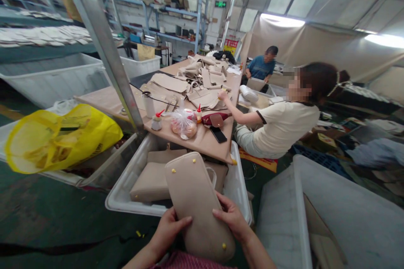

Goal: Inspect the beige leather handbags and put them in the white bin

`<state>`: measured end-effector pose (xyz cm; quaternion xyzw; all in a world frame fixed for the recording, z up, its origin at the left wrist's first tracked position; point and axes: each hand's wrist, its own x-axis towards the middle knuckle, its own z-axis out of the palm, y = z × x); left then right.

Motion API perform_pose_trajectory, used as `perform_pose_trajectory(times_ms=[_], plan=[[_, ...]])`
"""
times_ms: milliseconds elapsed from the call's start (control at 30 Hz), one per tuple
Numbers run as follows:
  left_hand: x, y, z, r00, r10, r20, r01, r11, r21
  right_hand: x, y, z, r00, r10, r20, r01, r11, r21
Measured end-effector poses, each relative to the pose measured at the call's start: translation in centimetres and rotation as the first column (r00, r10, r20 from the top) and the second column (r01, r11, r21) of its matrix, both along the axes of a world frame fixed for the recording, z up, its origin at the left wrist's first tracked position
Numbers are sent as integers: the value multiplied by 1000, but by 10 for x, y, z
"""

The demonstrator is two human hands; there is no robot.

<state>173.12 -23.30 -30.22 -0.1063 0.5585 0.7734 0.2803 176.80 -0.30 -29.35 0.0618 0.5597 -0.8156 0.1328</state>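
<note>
Holding a yellow-dotted beige handbag panel (198,206) upright, left hand (168,233) and right hand (230,218) clasping its sides in a narrow grip, just above the white plastic bin (126,206), a second beige panel (151,185) lying inside that bin.

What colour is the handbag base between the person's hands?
The handbag base is beige with yellow studs, clearest in the head view.
</note>
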Motion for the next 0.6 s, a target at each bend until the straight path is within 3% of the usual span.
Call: perform_pose_trajectory(times_ms=[233,333,400,467,600], plan=[[6,-9,-7,995,50,86,-52,998,18,-11,-5,-5,998,46,42,-51,991,121],[6,-9,-5,972,140,191,-155,986,66,-23,-13,0,996,41,73,-51,989,140],[1,-8,-3,942,247,226,-266,963,55,-36,-19,0,992,81,95,-81,997,-5],[-9,-8,-1,898,361,253,-369,929,-15,-51,-24,-5,976,185,116,-160,968,-195],[-30,-14,2,826,482,291,-494,869,-37,-69,-31,-15,956,147,254,-36,919,-392]])
